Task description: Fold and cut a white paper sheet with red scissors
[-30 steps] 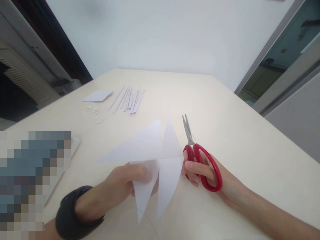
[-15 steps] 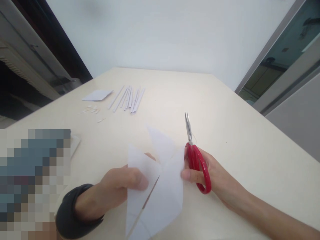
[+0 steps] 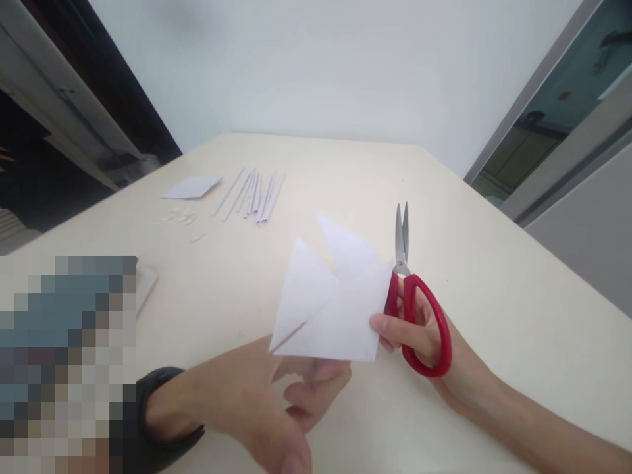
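A white square paper (image 3: 345, 319) with slits cut in from its corners is tilted in front of me. My right hand (image 3: 409, 333) pinches its right edge between thumb and fingers. The same hand carries the red-handled scissors (image 3: 411, 309), their blades pointing up and slightly apart. Just below the paper, my left hand (image 3: 276, 398) is open, its thumb spread well away from the curled fingers. Its fingertips are near the paper's lower edge; whether they touch it I cannot tell.
Rolled paper sticks (image 3: 257, 197) lie toward the back left of the table (image 3: 345, 174). Beside them are a folded white sheet (image 3: 191, 188) and small pale scraps (image 3: 182, 216). A pixelated area (image 3: 59, 355) covers the left front. Behind the table stands a white wall (image 3: 326, 72).
My left hand has let go of the paper and dropped beneath it, thumb now spread. My right hand has moved the paper and scissors up and rightward; the blades have opened slightly.
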